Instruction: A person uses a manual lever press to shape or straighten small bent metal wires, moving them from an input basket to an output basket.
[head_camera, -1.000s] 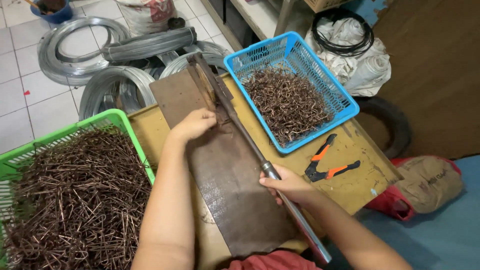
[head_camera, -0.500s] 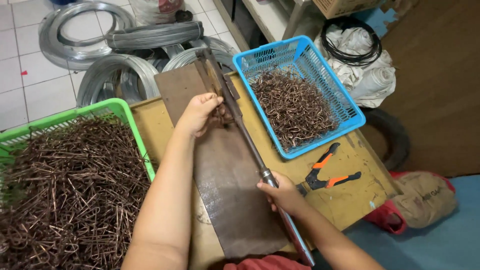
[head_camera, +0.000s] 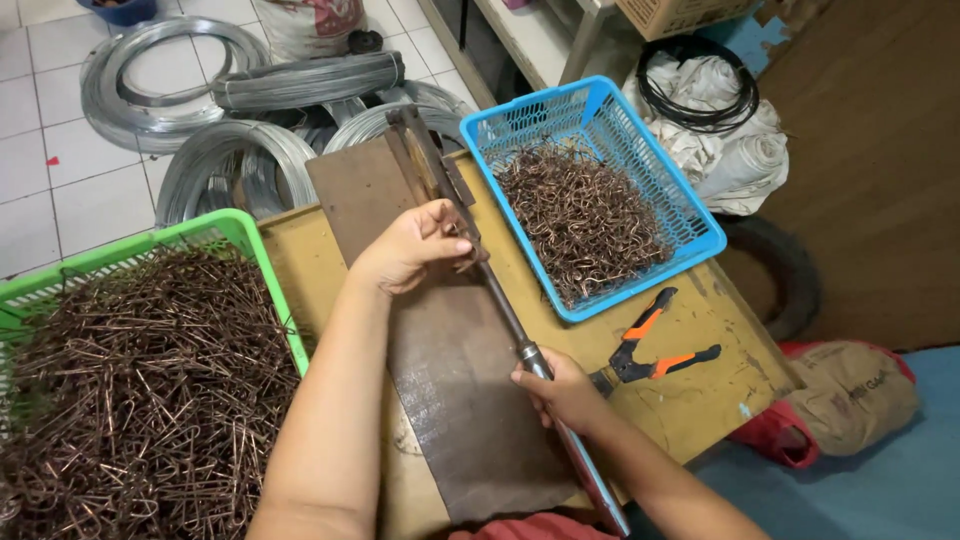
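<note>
While both hands work at the bench, the far left is filled by a green plastic basket (head_camera: 262, 262) of mesh weave, heaped with thin brown wire pieces (head_camera: 140, 390), bent into long narrow U shapes and tangled together, well off to the outer side of the left fingers. Beyond the basket, on the pale tiled floor, lie shiny grey wire coils (head_camera: 240, 165), round and springy. The left hand (head_camera: 412, 248) rests on a dark, dull metal plate (head_camera: 455, 390), flat and rectangular, that runs down a worn yellow wooden table (head_camera: 720, 375); its fingers (head_camera: 452, 243) are curled and pinched together at the hinged head of a lever tool (head_camera: 432, 165), though what they pinch is too small to tell. From just beyond those fingertips a long steel handle (head_camera: 505, 312), round and smooth, slants toward the person, and the right hand (head_camera: 566, 392) is clenched around it, thumb over the top. Just past the right knuckles lie pliers (head_camera: 655, 345) with orange and black grips. Farther right, beyond both sets of fingers, stands a blue plastic basket (head_camera: 700, 215), lattice-walled, holding curled brown wire hooks (head_camera: 585, 225).
</note>
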